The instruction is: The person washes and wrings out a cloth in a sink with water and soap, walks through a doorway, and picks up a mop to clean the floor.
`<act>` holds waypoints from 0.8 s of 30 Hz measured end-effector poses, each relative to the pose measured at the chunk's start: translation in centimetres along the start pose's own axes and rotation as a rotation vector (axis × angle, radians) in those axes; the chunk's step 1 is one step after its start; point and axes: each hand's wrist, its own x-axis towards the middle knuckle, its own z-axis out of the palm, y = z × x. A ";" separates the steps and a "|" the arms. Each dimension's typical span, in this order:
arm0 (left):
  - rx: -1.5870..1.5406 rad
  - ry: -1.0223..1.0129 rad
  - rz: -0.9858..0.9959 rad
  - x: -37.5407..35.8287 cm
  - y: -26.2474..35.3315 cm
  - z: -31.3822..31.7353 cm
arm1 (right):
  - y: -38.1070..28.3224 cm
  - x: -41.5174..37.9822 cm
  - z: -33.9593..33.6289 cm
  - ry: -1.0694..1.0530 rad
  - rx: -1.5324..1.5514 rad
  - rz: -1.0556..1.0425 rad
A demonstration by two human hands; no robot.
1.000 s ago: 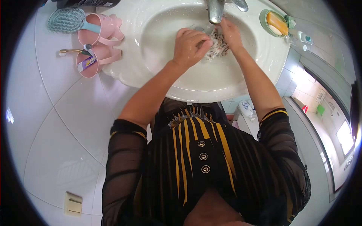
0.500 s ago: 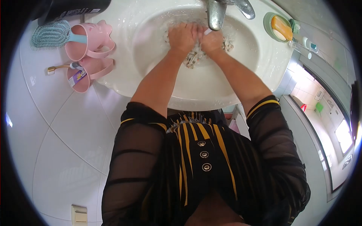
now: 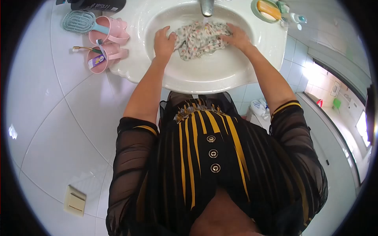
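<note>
The left hand [image 3: 163,42] and right hand [image 3: 237,37] each grasp an edge of the floral patterned cloth [image 3: 200,38]; it lies spread in the white ceramic basin [image 3: 220,70]. Water from the metal tap [image 3: 206,7] falls onto the cloth.

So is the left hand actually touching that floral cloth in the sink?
Touching. The head view shows the left hand pressed against the edge of the floral cloth, with no gap between them.

Pink cups [image 3: 108,49], teal hairbrush [image 3: 78,20], soap dish [image 3: 267,10], wall switch [image 3: 75,200]

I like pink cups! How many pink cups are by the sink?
2. One pink cup lies by the hairbrush left of the sink; the other pink cup, just below it, holds a toothbrush.
</note>
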 end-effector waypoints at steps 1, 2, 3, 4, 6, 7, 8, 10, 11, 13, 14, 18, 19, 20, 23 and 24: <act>-0.002 -0.005 0.010 -0.4 1.1 -0.9 | 0.6 -0.9 1.2 0.008 0.003 0.008; 0.025 0.005 0.087 -0.7 2.3 -1.6 | 0.9 -1.5 2.5 -0.080 0.014 0.065; 0.055 0.020 0.163 -0.8 3.6 -2.2 | 1.3 -1.8 3.6 -0.167 0.025 0.117; 0.057 0.020 0.170 -1.6 4.3 -2.2 | 1.6 -2.3 4.8 -0.161 0.030 0.118; -0.100 -0.231 0.331 -2.9 5.4 -2.0 | 1.5 -2.8 6.5 -0.325 0.564 0.298; -0.096 -0.230 0.346 -3.3 5.9 -2.0 | 0.3 -3.2 6.0 -0.312 0.572 0.295; -0.130 -0.253 0.339 -4.2 6.4 -2.0 | -0.8 -4.2 5.5 -0.250 0.921 0.285; -0.160 -0.279 0.333 -5.7 7.8 -2.4 | -3.7 -6.4 2.7 -0.180 1.278 0.229; -0.186 -0.290 0.335 -6.0 8.6 -2.6 | -5.3 -7.1 1.1 -0.173 1.282 0.222; -0.207 -0.300 0.349 -6.4 10.6 -3.6 | -8.4 -8.4 -1.9 -0.131 1.385 0.014; -0.339 -0.293 0.300 -6.2 12.0 -4.4 | -9.5 -9.0 -3.4 -0.122 1.389 0.003; -0.703 -0.379 0.066 -4.9 14.9 -7.6 | -12.7 -11.4 -9.4 -0.183 1.569 -0.203; -0.883 -0.490 -0.057 -4.6 15.8 -8.9 | -13.3 -12.1 -10.7 -0.155 1.612 -0.237; -0.891 -0.447 0.019 -4.7 16.3 -9.8 | -14.1 -12.7 -11.9 -0.088 1.643 -0.209; -0.811 -0.385 0.118 -4.5 14.8 -11.7 | -10.6 -10.7 -11.5 -0.099 1.478 -0.290; -0.913 -0.425 -0.074 -4.7 14.6 -12.6 | -9.0 -9.4 -10.0 -0.022 1.375 -0.166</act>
